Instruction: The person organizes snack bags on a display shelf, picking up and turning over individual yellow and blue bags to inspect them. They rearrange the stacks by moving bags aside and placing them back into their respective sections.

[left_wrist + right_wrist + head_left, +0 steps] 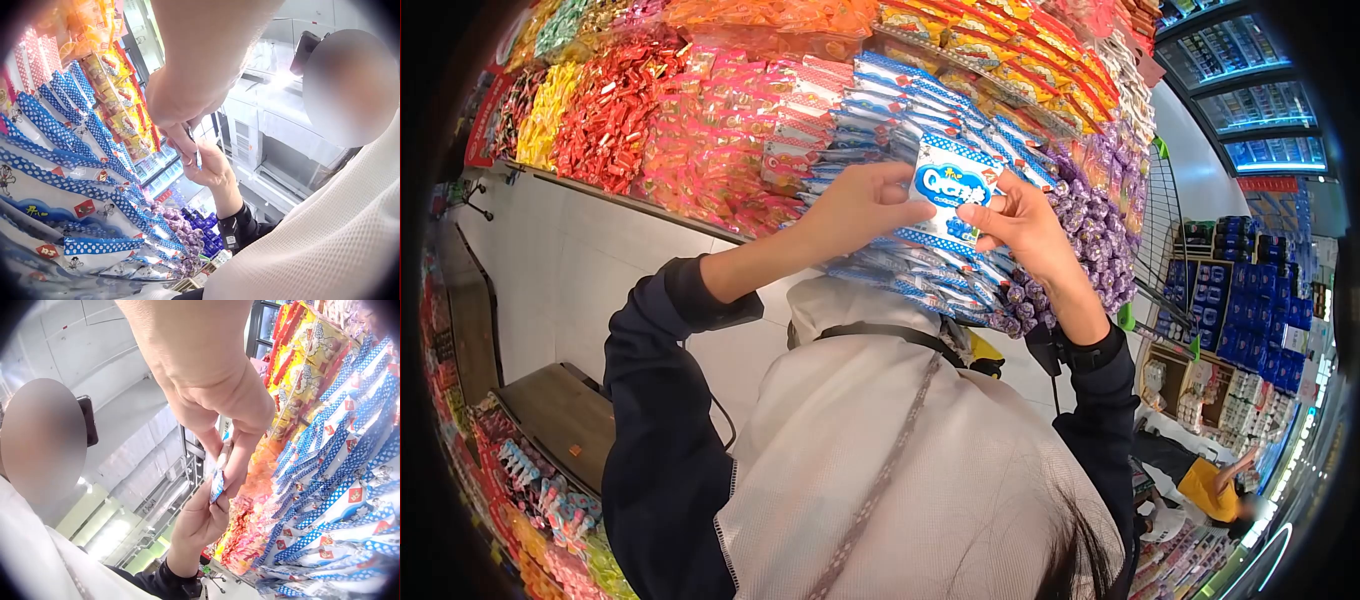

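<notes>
A blue-and-white candy packet (952,190) with a dotted border is held up between both hands in the head view. My left hand (868,205) pinches its left edge, thumb across the front. On the other side my right hand (1025,220) pinches the lower right part between thumb and fingers. Seen edge-on in the right wrist view, the packet (218,481) looks thin between the fingertips. Rows of matching blue-dotted packets (900,110) lie just behind and below the hands.
Pink packets (710,130), red wrapped candies (615,115) and yellow packets (1000,50) fill the display. Purple wrapped candies (1090,225) border it on the right, beside a wire cart (1162,215). A person in a yellow top (1208,488) is at the far lower right.
</notes>
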`<state>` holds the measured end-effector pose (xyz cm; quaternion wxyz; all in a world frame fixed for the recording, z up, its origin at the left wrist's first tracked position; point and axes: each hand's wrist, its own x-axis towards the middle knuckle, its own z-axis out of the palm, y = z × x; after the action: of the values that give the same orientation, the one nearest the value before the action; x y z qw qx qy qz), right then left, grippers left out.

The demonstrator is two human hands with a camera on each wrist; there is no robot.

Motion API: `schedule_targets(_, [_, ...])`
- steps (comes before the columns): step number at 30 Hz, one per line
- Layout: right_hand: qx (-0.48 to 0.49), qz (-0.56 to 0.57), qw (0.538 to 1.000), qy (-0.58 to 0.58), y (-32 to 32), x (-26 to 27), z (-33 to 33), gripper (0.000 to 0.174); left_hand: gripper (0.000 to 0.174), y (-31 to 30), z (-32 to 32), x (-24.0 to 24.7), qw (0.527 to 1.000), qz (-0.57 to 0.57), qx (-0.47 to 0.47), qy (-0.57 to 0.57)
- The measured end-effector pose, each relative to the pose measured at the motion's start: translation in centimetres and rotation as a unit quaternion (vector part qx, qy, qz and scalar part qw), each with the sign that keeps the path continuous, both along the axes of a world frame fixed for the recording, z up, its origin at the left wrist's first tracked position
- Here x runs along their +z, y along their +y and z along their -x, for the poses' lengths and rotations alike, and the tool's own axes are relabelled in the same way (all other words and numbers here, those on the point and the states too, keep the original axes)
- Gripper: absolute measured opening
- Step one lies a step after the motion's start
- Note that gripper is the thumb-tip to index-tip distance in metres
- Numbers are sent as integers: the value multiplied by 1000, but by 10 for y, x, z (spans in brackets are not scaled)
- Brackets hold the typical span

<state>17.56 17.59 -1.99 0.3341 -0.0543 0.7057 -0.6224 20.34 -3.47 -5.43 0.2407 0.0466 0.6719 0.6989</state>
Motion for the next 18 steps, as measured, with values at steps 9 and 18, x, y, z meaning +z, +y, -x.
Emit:
schedule_targets(9, [-13,42,999,28,0,-13,-2,31,32,1,0,0,1000,-26,-8,-3])
schedule_targets(18, [-92,136,977,138,1,-11,-1,40,28,0,12,-8,994,9,15,106])
